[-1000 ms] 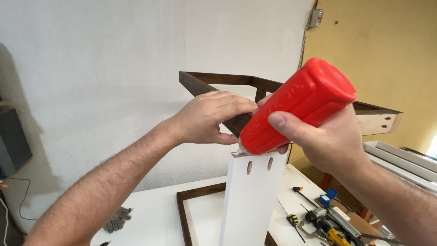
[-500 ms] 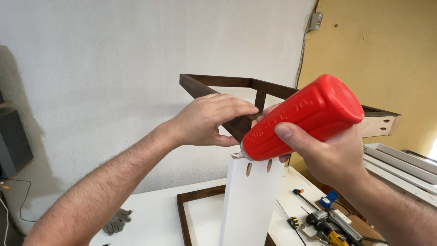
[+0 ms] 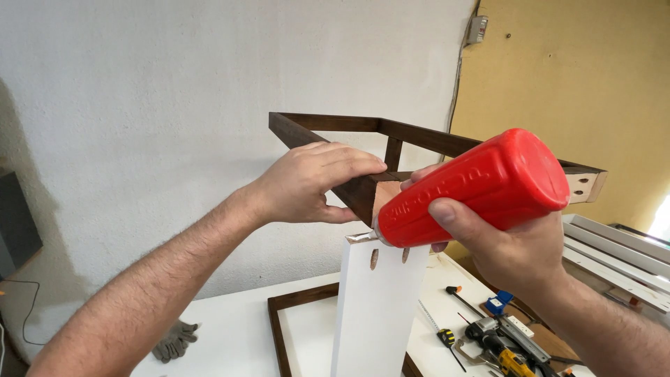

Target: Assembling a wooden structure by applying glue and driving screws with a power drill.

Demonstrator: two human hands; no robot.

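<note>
Fingers [image 3: 457,213] of right hand [image 3: 516,255] wrapped tight round red plastic glue bottle [image 3: 481,187], thumb on top side, nozzle end tipped down at top edge of upright white panel [image 3: 377,307]. Bottle looks light, smooth, slightly squeezable; best held mid-body, as now. Left hand [image 3: 307,185] clamps dark wooden frame [image 3: 363,126] at its near corner, fingers over the top rail, thumb below. Frame likely stiff, awkward, moderately heavy. Beyond: white workbench [image 3: 237,342], grey gloves [image 3: 174,340], cordless drill [image 3: 499,349].
</note>
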